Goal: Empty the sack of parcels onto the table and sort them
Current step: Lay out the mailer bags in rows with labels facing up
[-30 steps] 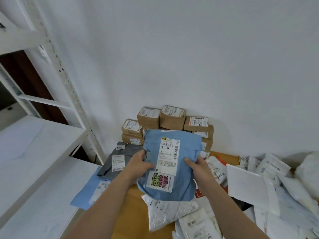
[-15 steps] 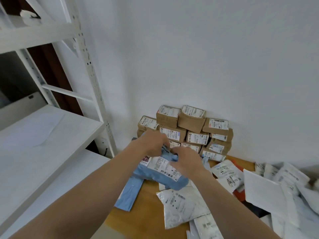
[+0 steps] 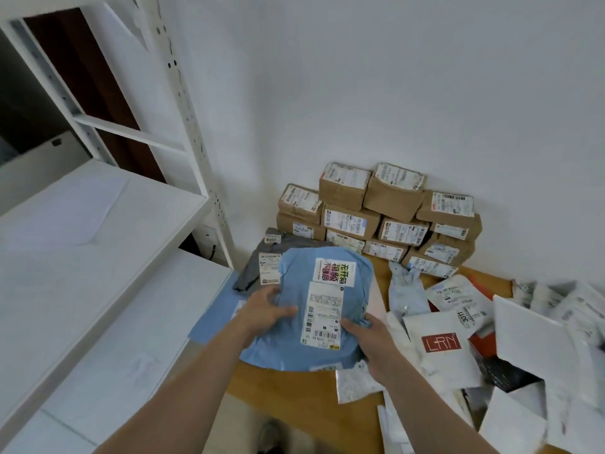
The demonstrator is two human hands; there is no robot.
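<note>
Standing at left: white shelf (image 3: 98,224). Just right of it, grey parcel (image 3: 255,260) lies at far left corner of counter (image 3: 294,398), with flat blue bag (image 3: 216,309) near it. Left hand (image 3: 265,311) grips left edge of blue parcel (image 3: 294,352), thumb on top. Parcel label-up over counter's left part, overlapping grey parcel; resting or lifted, cannot tell. Right hand (image 3: 370,339) grips its right edge, thumb on long white label. Far side: brown boxes (image 3: 376,217) stacked against wall. Right: heap of white parcels (image 3: 540,339), one with red logo (image 3: 440,343).
</note>
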